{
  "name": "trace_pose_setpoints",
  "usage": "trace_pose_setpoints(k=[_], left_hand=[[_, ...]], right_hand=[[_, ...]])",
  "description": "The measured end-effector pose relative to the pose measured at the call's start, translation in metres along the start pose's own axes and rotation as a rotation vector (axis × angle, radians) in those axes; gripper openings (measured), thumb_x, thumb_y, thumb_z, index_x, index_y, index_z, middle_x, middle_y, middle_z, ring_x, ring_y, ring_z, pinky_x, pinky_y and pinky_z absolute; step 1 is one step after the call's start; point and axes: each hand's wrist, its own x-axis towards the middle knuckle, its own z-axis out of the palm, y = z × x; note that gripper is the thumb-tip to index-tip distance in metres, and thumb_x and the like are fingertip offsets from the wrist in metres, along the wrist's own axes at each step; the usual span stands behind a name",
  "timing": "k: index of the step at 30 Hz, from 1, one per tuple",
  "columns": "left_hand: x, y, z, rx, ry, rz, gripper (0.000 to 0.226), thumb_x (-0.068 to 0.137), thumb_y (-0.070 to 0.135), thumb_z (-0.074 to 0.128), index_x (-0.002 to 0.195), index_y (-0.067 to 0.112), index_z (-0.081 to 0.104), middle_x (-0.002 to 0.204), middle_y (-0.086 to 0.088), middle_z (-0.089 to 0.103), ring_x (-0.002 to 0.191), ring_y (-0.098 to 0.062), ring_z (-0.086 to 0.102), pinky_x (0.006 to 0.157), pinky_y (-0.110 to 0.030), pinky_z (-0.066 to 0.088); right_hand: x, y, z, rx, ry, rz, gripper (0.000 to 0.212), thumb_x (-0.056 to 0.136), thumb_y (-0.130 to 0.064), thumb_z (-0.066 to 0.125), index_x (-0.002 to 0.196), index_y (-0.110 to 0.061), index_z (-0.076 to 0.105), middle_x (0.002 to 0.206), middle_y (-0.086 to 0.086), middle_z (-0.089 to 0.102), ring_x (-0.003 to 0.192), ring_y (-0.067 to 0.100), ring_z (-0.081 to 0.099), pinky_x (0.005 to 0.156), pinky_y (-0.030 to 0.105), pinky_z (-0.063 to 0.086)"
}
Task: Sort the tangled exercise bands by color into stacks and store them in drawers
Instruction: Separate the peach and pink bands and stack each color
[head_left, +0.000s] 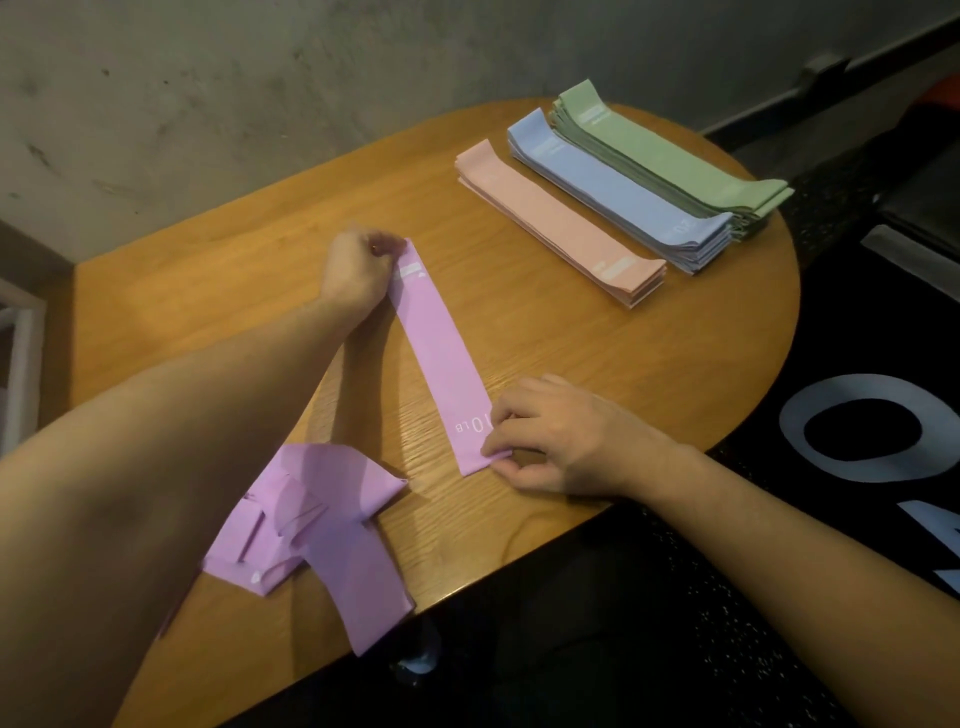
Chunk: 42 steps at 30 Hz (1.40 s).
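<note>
The left hand (358, 270) and right hand (545, 441) each keep a pinching grip on one end of a purple band (441, 358), seemingly pulling it flat on the counter (571, 353) to start a stack beside the pink stack (561, 223), the purple tangle (322, 530) waiting near.

probably a gym or fitness studio, though a home workout corner can't be ruled out: a bare grey concrete wall (260, 78) on the far side, dark speckled rubber flooring (727, 649) with large pale lettering (862, 426) at right, and a rounded wooden table (571, 338).
</note>
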Motion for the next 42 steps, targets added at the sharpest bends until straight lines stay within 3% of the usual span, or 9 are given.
trace_pose_setpoints(k=[8, 13, 15, 24, 28, 31, 34, 39, 42], left_hand=[[0.0, -0.01, -0.009, 0.02, 0.024, 0.011, 0.03, 0.102, 0.013, 0.043, 0.118, 0.017, 0.068, 0.138, -0.006, 0.043, 0.123, -0.019, 0.051, 0.11, -0.035, 0.042], [-0.038, -0.006, -0.034, -0.061, 0.036, 0.132, 0.026, 0.1, 0.009, 0.046, 0.117, 0.015, 0.065, 0.126, 0.001, 0.046, 0.093, 0.011, 0.052, 0.079, 0.0, 0.037], [-0.063, -0.008, -0.045, -0.103, 0.053, 0.197, 0.024, 0.098, 0.007, 0.05, 0.112, 0.016, 0.067, 0.118, 0.0, 0.051, 0.089, 0.017, 0.051, 0.082, -0.005, 0.038], [-0.198, -0.046, -0.082, -0.227, 0.198, 0.242, 0.016, 0.092, 0.012, 0.058, 0.102, 0.023, 0.062, 0.1, 0.009, 0.06, 0.095, -0.008, 0.056, 0.083, -0.026, 0.046], [-0.246, -0.061, -0.084, -0.155, 0.22, 0.295, 0.017, 0.086, 0.031, 0.067, 0.09, 0.022, 0.054, 0.09, 0.008, 0.052, 0.086, -0.01, 0.051, 0.075, -0.028, 0.042], [-0.267, -0.073, -0.083, -0.046, 0.081, 0.427, 0.035, 0.082, 0.043, 0.078, 0.09, 0.019, 0.054, 0.091, 0.006, 0.051, 0.082, -0.012, 0.049, 0.071, -0.029, 0.043], [-0.275, -0.086, -0.08, 0.098, 0.028, 0.541, 0.03, 0.086, 0.041, 0.075, 0.1, 0.019, 0.06, 0.101, 0.002, 0.056, 0.086, -0.019, 0.056, 0.071, -0.039, 0.05], [-0.275, -0.096, -0.08, 0.106, 0.086, 0.48, 0.013, 0.092, 0.036, 0.065, 0.1, 0.026, 0.062, 0.099, 0.007, 0.059, 0.085, -0.018, 0.057, 0.071, -0.044, 0.051], [-0.278, -0.093, -0.082, 0.042, 0.133, 0.393, 0.017, 0.092, 0.027, 0.07, 0.108, 0.023, 0.066, 0.095, 0.008, 0.063, 0.081, -0.002, 0.05, 0.072, -0.031, 0.05]], right_hand=[[0.006, -0.01, -0.003, 0.198, 0.085, 0.135, 0.02, 0.09, -0.032, 0.067, 0.101, -0.017, 0.075, 0.089, -0.012, 0.062, 0.083, 0.001, 0.056, 0.079, 0.024, 0.045], [0.015, -0.025, -0.008, 0.366, 0.127, 0.371, 0.018, 0.094, -0.02, 0.067, 0.11, -0.023, 0.073, 0.079, -0.025, 0.057, 0.075, -0.003, 0.055, 0.068, 0.008, 0.037], [0.019, -0.033, -0.005, 0.407, 0.147, 0.398, 0.016, 0.093, -0.017, 0.068, 0.107, -0.023, 0.074, 0.081, -0.026, 0.06, 0.075, -0.001, 0.055, 0.067, 0.009, 0.038], [0.047, -0.077, 0.029, 0.588, 0.272, 0.563, 0.006, 0.085, -0.032, 0.078, 0.087, -0.028, 0.073, 0.083, -0.005, 0.067, 0.073, 0.01, 0.059, 0.069, 0.02, 0.045], [0.063, -0.094, 0.041, 0.405, 0.151, 0.59, 0.034, 0.076, -0.051, 0.078, 0.096, -0.025, 0.076, 0.087, -0.011, 0.066, 0.082, 0.004, 0.061, 0.078, 0.02, 0.048], [0.076, -0.106, 0.041, 0.376, 0.132, 0.557, 0.007, 0.083, -0.032, 0.076, 0.085, -0.025, 0.077, 0.081, -0.014, 0.064, 0.077, -0.003, 0.057, 0.075, 0.02, 0.045], [0.085, -0.113, 0.038, 0.371, 0.203, 0.583, 0.009, 0.085, -0.023, 0.071, 0.077, -0.024, 0.071, 0.076, -0.013, 0.064, 0.072, -0.002, 0.056, 0.07, 0.02, 0.042], [0.09, -0.123, 0.036, 0.489, -0.067, 0.737, 0.028, 0.08, -0.041, 0.078, 0.102, -0.03, 0.064, 0.082, -0.008, 0.065, 0.079, 0.014, 0.065, 0.067, 0.03, 0.048], [0.091, -0.128, 0.039, 0.429, 0.071, 0.685, 0.015, 0.085, -0.026, 0.075, 0.092, -0.036, 0.068, 0.079, -0.008, 0.067, 0.078, 0.013, 0.063, 0.074, 0.032, 0.05]])
